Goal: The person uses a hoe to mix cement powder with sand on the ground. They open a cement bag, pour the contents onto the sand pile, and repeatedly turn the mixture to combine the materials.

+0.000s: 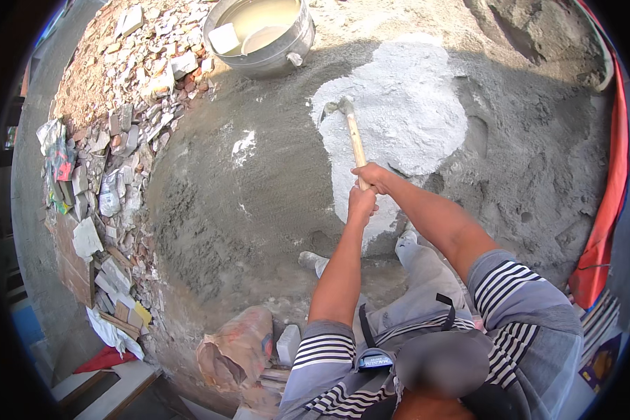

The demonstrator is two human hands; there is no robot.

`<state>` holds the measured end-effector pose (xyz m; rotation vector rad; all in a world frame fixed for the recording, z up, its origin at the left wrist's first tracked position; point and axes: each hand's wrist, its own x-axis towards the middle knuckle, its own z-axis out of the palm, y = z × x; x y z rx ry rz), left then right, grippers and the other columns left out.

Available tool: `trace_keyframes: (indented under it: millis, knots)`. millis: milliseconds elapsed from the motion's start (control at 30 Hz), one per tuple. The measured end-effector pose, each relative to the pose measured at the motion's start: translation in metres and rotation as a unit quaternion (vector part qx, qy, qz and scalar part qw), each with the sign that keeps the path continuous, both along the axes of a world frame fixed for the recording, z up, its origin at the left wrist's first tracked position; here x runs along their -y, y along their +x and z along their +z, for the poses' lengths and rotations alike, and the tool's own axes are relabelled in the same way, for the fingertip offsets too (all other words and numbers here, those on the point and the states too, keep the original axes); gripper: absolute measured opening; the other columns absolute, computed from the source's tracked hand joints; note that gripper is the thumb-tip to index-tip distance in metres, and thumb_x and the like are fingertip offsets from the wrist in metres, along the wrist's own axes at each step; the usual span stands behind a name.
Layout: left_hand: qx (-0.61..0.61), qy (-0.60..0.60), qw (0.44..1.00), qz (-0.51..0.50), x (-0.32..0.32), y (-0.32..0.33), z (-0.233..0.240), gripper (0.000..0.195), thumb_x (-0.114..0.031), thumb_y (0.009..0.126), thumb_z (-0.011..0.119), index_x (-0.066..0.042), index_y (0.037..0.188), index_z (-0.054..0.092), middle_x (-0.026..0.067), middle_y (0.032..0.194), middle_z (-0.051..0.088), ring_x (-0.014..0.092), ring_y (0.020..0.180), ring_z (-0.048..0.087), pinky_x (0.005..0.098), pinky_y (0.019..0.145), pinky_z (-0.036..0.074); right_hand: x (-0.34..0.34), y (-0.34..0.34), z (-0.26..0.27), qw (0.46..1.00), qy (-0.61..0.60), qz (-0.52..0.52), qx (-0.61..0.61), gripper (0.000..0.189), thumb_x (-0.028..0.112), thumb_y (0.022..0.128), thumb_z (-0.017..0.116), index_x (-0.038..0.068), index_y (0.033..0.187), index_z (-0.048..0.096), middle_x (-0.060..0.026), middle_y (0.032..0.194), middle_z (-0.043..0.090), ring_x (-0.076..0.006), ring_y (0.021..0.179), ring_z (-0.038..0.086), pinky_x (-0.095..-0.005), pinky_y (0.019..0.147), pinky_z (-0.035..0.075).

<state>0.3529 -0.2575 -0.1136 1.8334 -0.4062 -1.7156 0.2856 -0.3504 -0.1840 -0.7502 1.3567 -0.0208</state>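
Note:
Both hands grip the wooden handle [355, 137] of a hoe. My right hand [374, 177] is wrapped round it just above my left hand [363, 201], which is at the handle's near end. The mortar-caked hoe head [337, 107] rests at the left part of a patch of whitish powder [415, 110], perhaps cement; its blade is partly hidden. Grey, damp-looking sand or mortar mix [262, 194] spreads to the left of the powder. My feet, in pale dusty footwear [407, 239], stand at the patch's near edge.
A round tub [265, 67] of cloudy water stands beyond, with a whitish container in it. Brick and tile rubble [131, 131] lines the left side. Sand [535, 152] lies to the right, beside a red sheet [601, 231]. An opened paper sack [239, 341] lies near me.

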Motion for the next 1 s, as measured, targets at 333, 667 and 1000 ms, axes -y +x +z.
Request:
trace_keyframes:
  millis: [333,667,1000]
  knots:
    - [0.048,-0.027,0.994,-0.093,0.022,0.25,0.117,0.017,-0.016,0.08,0.064,-0.002,0.086,0.057,0.0028,0.065,0.052,0.011,0.044,0.041,0.0304,0.04,0.031,0.056,0.205,0.046,0.89,0.104,-0.416,0.154,0.047,0.013,0.091,0.058,-0.002,0.132,0.038,-0.0237,0.112,0.05,-0.0335,0.084,0.061,-0.052,0.071,0.058]
    - [0.158,-0.081,0.984,-0.014,-0.283,0.362,0.181,0.052,0.001,0.079,0.063,0.006,0.13,0.055,0.0021,0.088,0.061,0.007,0.065,0.054,0.0211,0.055,0.043,-0.122,0.348,0.1,0.886,0.176,-0.338,0.264,0.017,0.006,0.082,0.066,0.005,0.091,0.052,-0.0075,0.071,0.051,-0.02,0.058,0.055,-0.0388,0.052,0.053]
    - [0.079,-0.058,0.994,-0.04,-0.265,0.264,0.029,0.058,-0.004,0.079,0.075,0.011,0.131,0.054,0.0093,0.107,0.064,0.012,0.091,0.057,0.0251,0.077,0.048,-0.097,0.208,0.049,0.891,0.025,-0.419,0.172,0.023,0.009,0.082,0.065,0.01,0.097,0.047,-0.004,0.069,0.049,-0.0168,0.053,0.05,-0.0358,0.044,0.044]
